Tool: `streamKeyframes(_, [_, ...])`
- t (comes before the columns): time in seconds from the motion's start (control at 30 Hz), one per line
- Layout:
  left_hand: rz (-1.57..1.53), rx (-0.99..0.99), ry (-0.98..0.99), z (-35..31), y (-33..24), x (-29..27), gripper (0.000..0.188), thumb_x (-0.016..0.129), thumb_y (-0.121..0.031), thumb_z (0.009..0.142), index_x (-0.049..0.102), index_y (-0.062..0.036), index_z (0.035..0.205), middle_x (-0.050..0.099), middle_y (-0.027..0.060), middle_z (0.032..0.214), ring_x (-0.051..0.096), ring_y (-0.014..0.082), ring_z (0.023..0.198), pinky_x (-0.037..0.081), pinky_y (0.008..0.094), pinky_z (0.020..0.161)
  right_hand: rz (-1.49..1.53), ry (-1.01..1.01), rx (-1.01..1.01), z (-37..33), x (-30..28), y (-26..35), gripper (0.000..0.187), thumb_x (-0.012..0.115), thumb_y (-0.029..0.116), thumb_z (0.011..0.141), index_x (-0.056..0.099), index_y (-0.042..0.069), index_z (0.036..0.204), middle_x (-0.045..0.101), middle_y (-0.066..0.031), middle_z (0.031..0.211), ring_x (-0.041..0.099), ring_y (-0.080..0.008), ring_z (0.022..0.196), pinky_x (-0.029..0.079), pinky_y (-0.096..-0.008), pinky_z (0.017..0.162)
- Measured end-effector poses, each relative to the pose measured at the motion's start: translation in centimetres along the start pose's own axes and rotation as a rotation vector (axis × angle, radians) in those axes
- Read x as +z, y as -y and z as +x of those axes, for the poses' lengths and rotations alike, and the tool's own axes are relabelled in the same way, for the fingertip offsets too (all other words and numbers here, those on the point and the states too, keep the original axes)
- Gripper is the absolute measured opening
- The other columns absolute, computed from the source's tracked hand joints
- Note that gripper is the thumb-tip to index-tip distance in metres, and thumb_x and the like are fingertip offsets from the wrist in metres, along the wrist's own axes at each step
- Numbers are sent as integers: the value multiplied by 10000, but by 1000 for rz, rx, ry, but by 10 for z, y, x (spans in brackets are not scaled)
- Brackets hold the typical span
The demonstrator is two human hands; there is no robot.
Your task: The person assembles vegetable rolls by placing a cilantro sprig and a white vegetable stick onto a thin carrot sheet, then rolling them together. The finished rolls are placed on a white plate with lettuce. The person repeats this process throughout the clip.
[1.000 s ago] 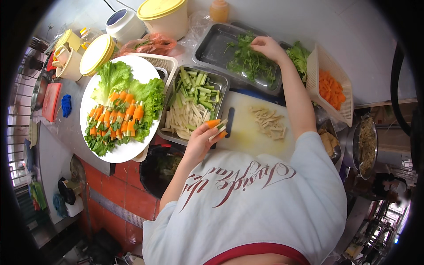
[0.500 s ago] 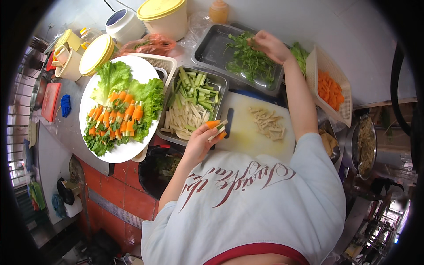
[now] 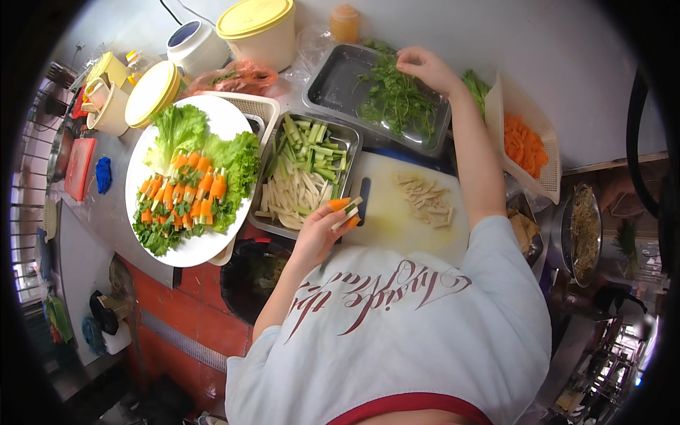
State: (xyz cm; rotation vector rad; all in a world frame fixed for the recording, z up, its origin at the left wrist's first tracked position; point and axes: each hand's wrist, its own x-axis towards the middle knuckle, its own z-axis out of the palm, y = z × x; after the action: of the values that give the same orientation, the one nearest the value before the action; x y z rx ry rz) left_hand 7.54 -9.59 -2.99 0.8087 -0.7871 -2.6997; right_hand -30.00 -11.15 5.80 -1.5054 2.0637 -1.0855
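Observation:
Near the cutting board's left edge, my left hand (image 3: 318,237) holds a vegetable roll (image 3: 347,210): an orange carrot strip curved around pale and green sticks. At the back, my right hand (image 3: 428,69) is closed in a pinch on leafy green herbs (image 3: 397,99), which lie in a dark metal tray (image 3: 327,81); its fingertips partly hide the stems. Another metal tray (image 3: 354,145) beside my left hand contains cucumber sticks (image 3: 322,152) and white sticks (image 3: 287,198). To its left, a white plate (image 3: 202,255) carries lettuce (image 3: 234,152) and several finished carrot rolls (image 3: 185,190).
Thin beige strips (image 3: 425,198) lie on the white cutting board (image 3: 382,234). A cream basket (image 3: 496,120) with carrot slices (image 3: 523,145) stands at the right. Yellow-lidded tubs (image 3: 258,46) line the back left. A dark bin (image 3: 241,283) sits below the counter.
My right hand has shifted slightly back and left at the herbs, its fingers now drawn together at their edge. My left hand keeps holding the roll, almost still.

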Motion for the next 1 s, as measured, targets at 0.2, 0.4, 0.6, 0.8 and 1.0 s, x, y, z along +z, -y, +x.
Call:
streamKeyframes(0.2, [2,-12,-2,0,-5,4,257,515,-73,879,517,19,1118,559,87,1057,572,184,999,469,290,904,146,34,63,8,-8,17,183,590,255,842,633,88,901,601,19,865,528,-103,874,385,-275,833])
streamKeyframes(0.4, [2,-7,6,1,-4,3,260,516,-73,879,522,13,1124,560,86,1053,575,184,996,472,285,895,471,104,39,6,-11,20,180,586,234,853,623,71,920,591,17,860,516,-84,845,398,-264,792])
streamKeyframes(0.6, [34,-14,-11,-1,-5,4,249,522,-78,878,526,13,1110,566,87,1051,577,185,994,472,287,895,453,59,-67,6,0,15,130,555,175,878,593,57,915,596,-5,962,494,-81,922,384,-246,815])
streamKeyframes(0.8, [28,67,14,17,-25,15,266,529,-60,860,528,3,1118,567,85,1070,564,168,994,447,305,895,783,117,-28,-4,10,22,97,499,179,904,546,104,863,566,-50,1138,459,-118,1047,340,-270,869])
streamKeyframes(1.0, [52,79,49,24,-34,22,263,528,-63,862,526,10,1115,565,85,1077,559,163,1014,453,288,897,904,156,-44,-16,5,25,111,464,193,910,529,123,855,549,-116,1202,435,-186,1159,331,-311,943])
